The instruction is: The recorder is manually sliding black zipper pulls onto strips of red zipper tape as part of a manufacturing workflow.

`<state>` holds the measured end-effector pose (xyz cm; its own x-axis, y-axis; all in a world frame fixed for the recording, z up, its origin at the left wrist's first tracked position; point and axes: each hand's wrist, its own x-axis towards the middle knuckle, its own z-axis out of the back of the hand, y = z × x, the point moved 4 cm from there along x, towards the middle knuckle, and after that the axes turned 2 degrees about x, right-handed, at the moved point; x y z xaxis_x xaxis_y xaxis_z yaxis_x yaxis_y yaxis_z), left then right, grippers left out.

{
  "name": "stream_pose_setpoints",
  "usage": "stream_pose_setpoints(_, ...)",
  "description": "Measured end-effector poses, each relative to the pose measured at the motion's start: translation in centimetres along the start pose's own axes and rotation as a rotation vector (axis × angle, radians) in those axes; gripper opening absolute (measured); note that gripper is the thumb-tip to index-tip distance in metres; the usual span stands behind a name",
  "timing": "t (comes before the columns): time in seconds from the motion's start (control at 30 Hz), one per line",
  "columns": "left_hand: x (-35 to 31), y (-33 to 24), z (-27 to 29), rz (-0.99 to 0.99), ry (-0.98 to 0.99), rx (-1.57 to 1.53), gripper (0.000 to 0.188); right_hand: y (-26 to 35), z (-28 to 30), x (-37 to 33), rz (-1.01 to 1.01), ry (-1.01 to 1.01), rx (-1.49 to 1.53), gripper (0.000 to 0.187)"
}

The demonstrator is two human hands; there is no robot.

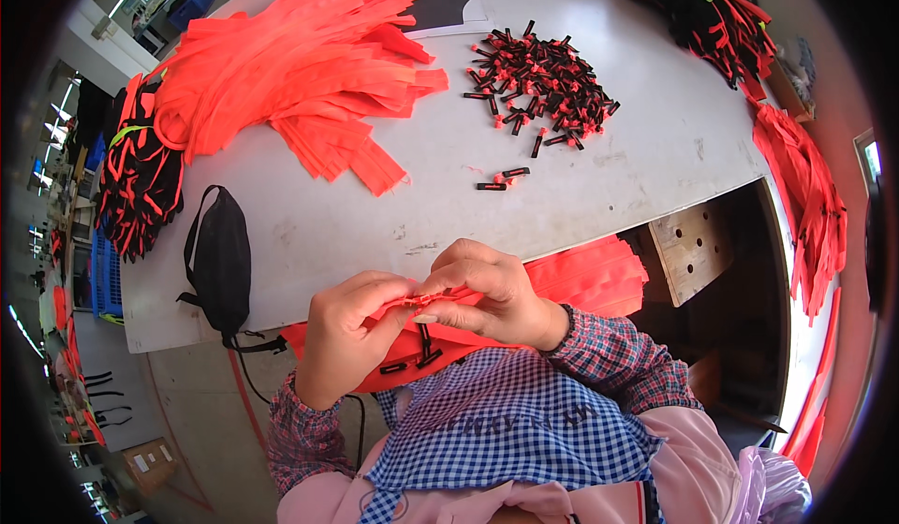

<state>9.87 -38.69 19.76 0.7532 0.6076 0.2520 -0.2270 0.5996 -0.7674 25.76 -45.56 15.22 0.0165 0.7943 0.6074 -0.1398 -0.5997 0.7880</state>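
My left hand (348, 329) and my right hand (496, 292) meet in front of my chest, just past the table's near edge. Both pinch the end of a red zipper tape (419, 300) between thumb and forefinger. The exact grip point is partly covered by the fingertips. Below the fingers, black zipper pulls (427, 342) lie against red tape. More red zipper tape (590, 276) stretches out to the right behind my right wrist. Beyond my hands, a heap of zipper sliders (552, 84) with black pulls and red bodies rests on the table, with a few loose sliders (492, 186) nearer me.
A big pile of red tapes (290, 65) covers the table's far left, beside a tied black-and-red bundle (140, 177). A black pouch with a strap (222, 257) sits at the left edge. Another tied bundle (702, 28) and draped red strips (796, 177) are at right, past an open compartment (740, 290).
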Motion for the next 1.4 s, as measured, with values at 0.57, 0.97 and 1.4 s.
stream_pose_setpoints(0.57, 0.3, 0.9, -0.3, 0.058, 0.119, -0.163, 0.017, 0.5, -0.2, -0.5, 0.107, -0.003, -0.084, 0.026)
stream_pose_setpoints(0.97, 0.3, 1.6, -0.4, 0.273, 0.084, -0.280, 0.010, -0.1, -0.4, 0.3, 0.007, 0.002, -0.008, 0.019)
stream_pose_setpoints(1.4, 0.2, 2.2, 0.4, 0.234, 0.055, -0.298, 0.010, -1.2, -1.3, 0.8, -0.208, 0.025, 0.175, 0.015)
